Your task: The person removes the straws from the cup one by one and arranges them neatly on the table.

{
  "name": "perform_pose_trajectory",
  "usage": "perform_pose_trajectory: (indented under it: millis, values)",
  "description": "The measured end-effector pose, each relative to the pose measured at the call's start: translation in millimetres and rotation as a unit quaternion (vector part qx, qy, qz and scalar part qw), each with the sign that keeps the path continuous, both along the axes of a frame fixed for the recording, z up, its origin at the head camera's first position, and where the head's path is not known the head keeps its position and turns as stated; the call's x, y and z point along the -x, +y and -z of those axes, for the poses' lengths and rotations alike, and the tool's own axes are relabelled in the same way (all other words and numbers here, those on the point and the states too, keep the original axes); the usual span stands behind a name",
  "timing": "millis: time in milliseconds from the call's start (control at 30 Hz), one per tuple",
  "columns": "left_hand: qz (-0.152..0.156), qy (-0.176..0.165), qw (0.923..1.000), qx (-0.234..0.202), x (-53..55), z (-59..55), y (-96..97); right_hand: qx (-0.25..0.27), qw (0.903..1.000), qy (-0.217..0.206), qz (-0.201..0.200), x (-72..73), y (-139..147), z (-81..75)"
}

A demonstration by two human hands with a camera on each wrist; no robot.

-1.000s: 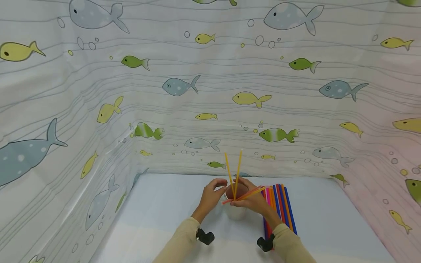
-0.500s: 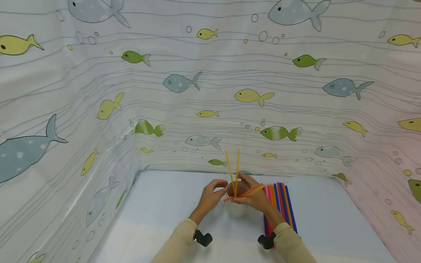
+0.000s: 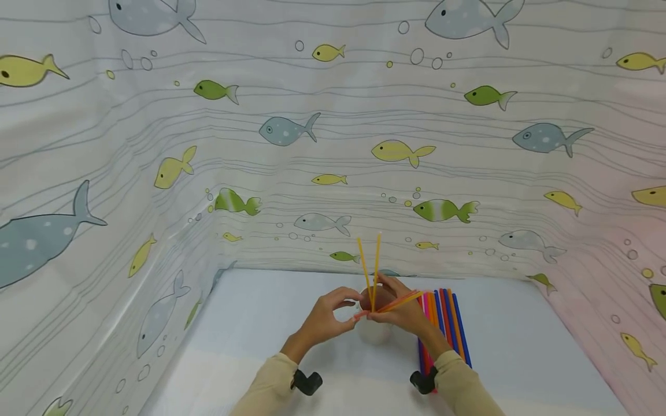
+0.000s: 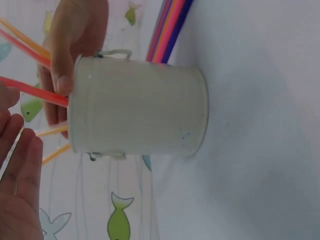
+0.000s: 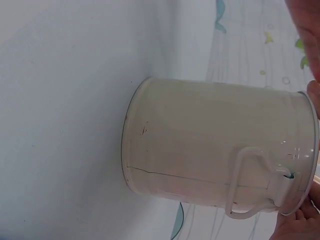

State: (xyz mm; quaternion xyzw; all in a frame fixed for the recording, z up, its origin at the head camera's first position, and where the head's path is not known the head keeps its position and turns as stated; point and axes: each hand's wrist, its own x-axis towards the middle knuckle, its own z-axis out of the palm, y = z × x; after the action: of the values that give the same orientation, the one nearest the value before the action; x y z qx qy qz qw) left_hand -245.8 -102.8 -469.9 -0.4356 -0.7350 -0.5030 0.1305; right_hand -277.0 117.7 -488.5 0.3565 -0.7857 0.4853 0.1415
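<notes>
A white metal bucket (image 4: 140,107) with small side handles stands upright on the table. Two yellow straws (image 3: 377,260) lean up out of it. My right hand (image 3: 408,316) is at its right rim and holds a red and an orange-yellow straw (image 3: 400,304) slantwise across the mouth. In the left wrist view the thumb of that hand presses near the rim, beside a red straw (image 4: 37,91). My left hand (image 3: 325,316) is left of the rim, fingers fairly straight and apart from the thumb. Its thumb is right at the red straw's free end.
Several blue, red, orange and pink straws (image 3: 451,323) lie side by side on the white table (image 3: 250,335), right of the bucket and partly behind the right forearm. A fish-patterned curtain (image 3: 291,167) rises behind the table and along both sides.
My left hand has pulled slightly left and down from the bucket's rim, its thumb now lower at the red straw's end. The right hand keeps its hold; the straws barely shift.
</notes>
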Motion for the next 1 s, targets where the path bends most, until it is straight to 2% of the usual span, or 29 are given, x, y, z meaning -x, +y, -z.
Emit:
perform_pose_trajectory:
  millis: [200,333,433,500,567,700,800,900,1000]
  values:
    - [0.001,0.035,0.9994,-0.003,-5.5,1.0,6.1,-0.002,0.9998,-0.015,-0.016,0.8,3,-1.7]
    - [-0.001,0.059,0.9981,-0.019,-2.8,8.3,9.1,0.022,0.9974,-0.013,-0.067,4.3,3,-1.9]
    - [-0.007,0.073,0.9968,-0.032,1.6,16.1,11.3,0.026,0.9964,0.010,-0.080,8.5,5,2.9]
    - [-0.014,0.075,0.9964,-0.036,4.3,21.0,12.3,0.012,0.9978,0.024,-0.060,11.9,6,8.9]
    - [-0.025,0.076,0.9961,-0.036,6.4,24.8,13.1,-0.005,0.9992,0.022,-0.034,14.7,7,14.3]
    - [-0.038,0.084,0.9950,-0.038,8.5,27.9,14.8,-0.019,0.9998,-0.004,-0.011,17.6,9,19.9]
    - [-0.046,0.102,0.9925,-0.049,8.8,26.9,16.1,0.001,0.9992,-0.020,-0.034,15.2,8,15.6]
    - [-0.068,0.125,0.9873,-0.070,6.7,19.9,15.6,0.021,0.9963,-0.045,-0.071,10.6,4,9.1]
    - [-0.095,0.134,0.9823,-0.091,2.4,6.1,13.8,0.010,0.9972,-0.051,-0.053,9.1,3,11.2]
